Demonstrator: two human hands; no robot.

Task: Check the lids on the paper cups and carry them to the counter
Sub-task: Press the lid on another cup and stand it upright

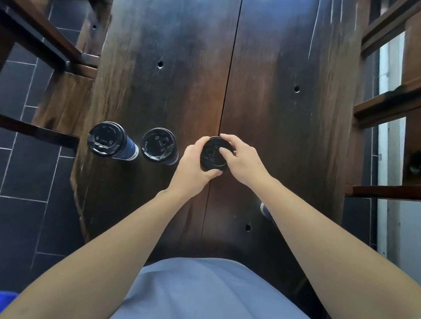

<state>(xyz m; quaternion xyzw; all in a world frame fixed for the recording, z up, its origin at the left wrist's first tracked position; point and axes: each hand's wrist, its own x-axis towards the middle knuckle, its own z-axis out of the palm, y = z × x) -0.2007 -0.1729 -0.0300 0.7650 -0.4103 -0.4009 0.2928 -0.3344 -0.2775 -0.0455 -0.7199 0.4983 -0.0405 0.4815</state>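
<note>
Nearest the body, a small blue-and-white shape (264, 208) is glimpsed behind the right forearm; it may be a fourth cup, but too little is shown to tell. Further out, at the table's (278, 129) centre seam, a cup is wrapped by the left hand (194, 165), fingers curled closed round its side, while the right hand (245, 160) is laid over the black lid (214, 154), fingers bent onto the rim and the thumb pressed on top. The cup's wall is hidden by both hands, so its fill cannot be judged. If the lid is pushed unevenly, the paper wall could be squeezed and liquid forced out, or the cup tipped. To the left, two lidded cups, the nearer one (160, 145) and the edge cup (109, 139), are left standing. The edge cup could be knocked off by a careless reach. The counter is not seen.
</note>
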